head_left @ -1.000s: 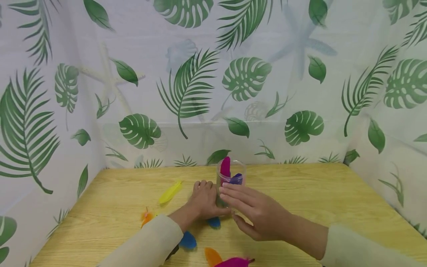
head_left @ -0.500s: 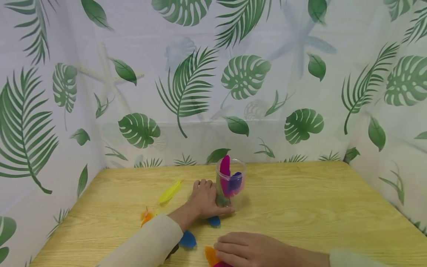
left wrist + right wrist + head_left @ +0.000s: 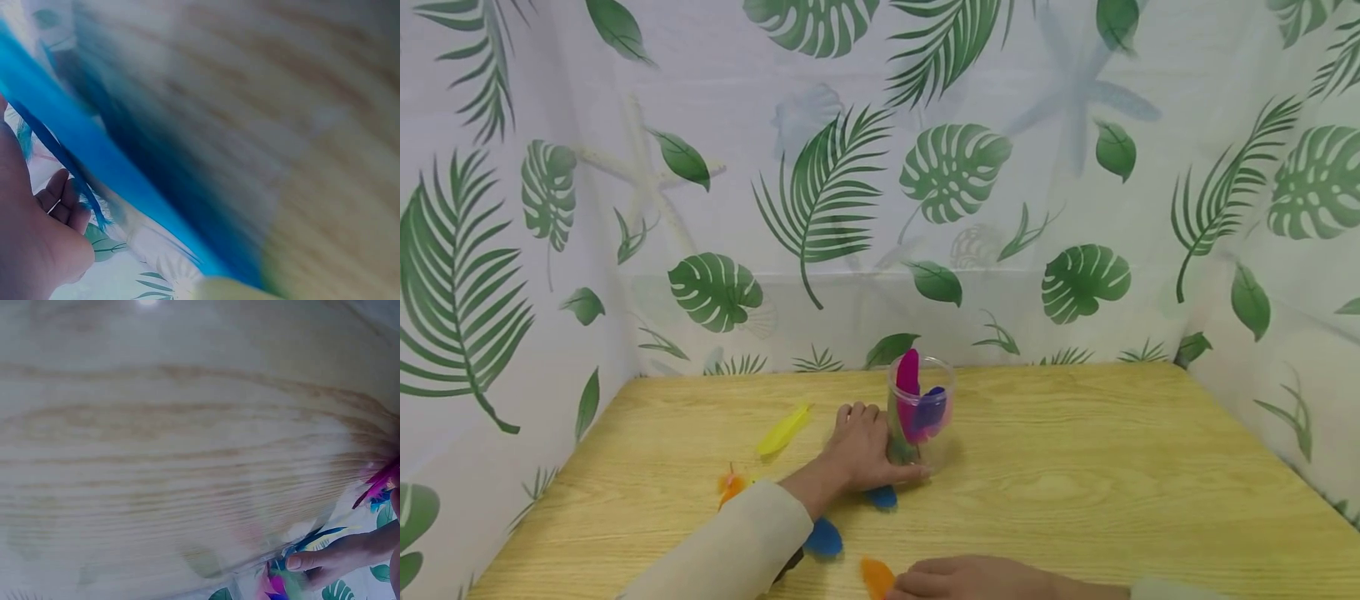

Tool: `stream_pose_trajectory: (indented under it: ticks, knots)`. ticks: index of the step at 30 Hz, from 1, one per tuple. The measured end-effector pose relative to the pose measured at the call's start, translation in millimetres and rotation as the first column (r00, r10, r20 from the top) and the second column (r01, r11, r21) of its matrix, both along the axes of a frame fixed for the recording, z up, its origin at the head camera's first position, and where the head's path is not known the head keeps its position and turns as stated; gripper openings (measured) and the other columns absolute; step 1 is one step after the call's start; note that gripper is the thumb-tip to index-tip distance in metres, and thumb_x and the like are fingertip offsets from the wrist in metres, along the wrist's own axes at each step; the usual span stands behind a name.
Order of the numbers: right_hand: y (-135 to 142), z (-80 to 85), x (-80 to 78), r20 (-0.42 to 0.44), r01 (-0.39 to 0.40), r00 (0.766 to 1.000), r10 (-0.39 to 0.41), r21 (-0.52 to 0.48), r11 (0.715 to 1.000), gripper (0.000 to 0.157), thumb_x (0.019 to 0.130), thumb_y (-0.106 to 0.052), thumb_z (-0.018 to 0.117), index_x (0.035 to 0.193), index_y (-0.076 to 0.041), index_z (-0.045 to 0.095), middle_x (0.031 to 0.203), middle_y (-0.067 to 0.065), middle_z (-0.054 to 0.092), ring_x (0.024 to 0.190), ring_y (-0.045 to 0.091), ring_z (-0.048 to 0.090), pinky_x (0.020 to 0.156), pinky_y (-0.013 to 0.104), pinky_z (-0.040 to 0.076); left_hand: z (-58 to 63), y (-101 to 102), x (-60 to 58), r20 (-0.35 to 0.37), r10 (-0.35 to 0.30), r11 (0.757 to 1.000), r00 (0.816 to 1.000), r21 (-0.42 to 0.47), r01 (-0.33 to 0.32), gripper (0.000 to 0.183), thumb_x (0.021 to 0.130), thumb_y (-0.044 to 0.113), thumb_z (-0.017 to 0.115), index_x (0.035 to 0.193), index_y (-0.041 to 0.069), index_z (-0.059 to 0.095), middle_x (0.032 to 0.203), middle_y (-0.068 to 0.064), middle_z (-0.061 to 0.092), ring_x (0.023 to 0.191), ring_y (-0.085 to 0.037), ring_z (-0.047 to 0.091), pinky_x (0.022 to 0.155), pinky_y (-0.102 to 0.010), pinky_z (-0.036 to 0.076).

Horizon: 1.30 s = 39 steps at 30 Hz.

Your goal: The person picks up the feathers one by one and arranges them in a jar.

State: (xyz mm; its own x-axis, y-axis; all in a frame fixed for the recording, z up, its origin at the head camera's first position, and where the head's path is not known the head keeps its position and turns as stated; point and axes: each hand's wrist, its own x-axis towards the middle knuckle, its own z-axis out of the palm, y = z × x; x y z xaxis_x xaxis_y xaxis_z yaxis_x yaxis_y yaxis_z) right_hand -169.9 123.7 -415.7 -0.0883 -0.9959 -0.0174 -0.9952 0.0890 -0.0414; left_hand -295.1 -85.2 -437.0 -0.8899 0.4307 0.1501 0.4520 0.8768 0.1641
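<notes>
Orange feather (image 3: 876,577), white leaf-print backdrop (image 3: 865,329)

A plain, pale cream left sleeve (image 3: 715,550) shows toward seven o'clock in the head view, a small dark piece (image 3: 788,565) at its four-o'clock edge; the right sleeve (image 3: 1172,590), equally pale, toward four o'clock.

Free to pass over the right of the yellowish wood-grain tabletop (image 3: 1135,467). Blocked midway by the clear, round-rimmed cup (image 3: 942,446) and left hand (image 3: 861,448), leftward by the cream sleeve (image 3: 730,546), nearest by the right hand (image 3: 973,579).
</notes>
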Motion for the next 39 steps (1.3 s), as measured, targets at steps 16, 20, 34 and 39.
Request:
stream_pose_trajectory:
  ticks: [16,20,34,39]
  knots:
    - [8.3,-30.8,-7.0,0.253,0.128,0.957,-0.139,0.06,0.99,0.053,0.106,-0.043,0.043,0.152,-0.015,0.043,0.149,0.004,0.051,0.125,0.009,0.058,0.094,0.02,0.05,4.3,1.8,4.0,0.013,-0.002,1.0,1.0,-0.008,0.002,0.093,0.073,0.087,0.055,0.123,0.009,0.061,0.116,-0.008,0.062,0.11,-0.026,0.046,0.106,-0.048,0.029]
    - [10.9,-48.3,-15.4,0.225,0.095,0.969,-0.099,0.032,0.995,0.054,0.107,-0.047,0.037,0.155,-0.022,0.037,0.151,-0.001,0.05,0.13,0.009,0.055,0.098,0.021,0.049,3.0,1.6,3.8,0.007,0.0,1.0,1.0,-0.011,0.0,0.092,0.073,0.087,0.056,0.122,0.009,0.061,0.115,-0.008,0.062,0.109,-0.027,0.046,0.106,-0.049,0.029]
    - [-4.4,-1.2,-1.7,-0.003,-0.081,0.997,0.081,-0.105,0.991,0.041,0.108,-0.032,0.044,0.142,-0.012,0.055,0.132,0.001,0.065,0.119,0.008,0.06,0.101,0.012,0.042,8.6,1.9,6.1,0.006,-0.003,1.0,1.0,-0.003,0.003,0.09,0.073,0.086,0.057,0.122,0.01,0.061,0.116,-0.008,0.062,0.116,-0.029,0.047,0.107,-0.051,0.028]
    - [-4.8,-2.8,-2.1,-0.069,-0.115,0.992,0.107,-0.115,0.987,0.04,0.108,-0.03,0.043,0.141,-0.012,0.057,0.131,-0.001,0.066,0.117,0.008,0.061,0.101,0.012,0.042,9.2,2.1,5.7,0.004,-0.002,1.0,1.0,-0.01,0.002,0.091,0.074,0.086,0.056,0.123,0.01,0.061,0.117,-0.009,0.062,0.118,-0.031,0.047,0.107,-0.051,0.028]
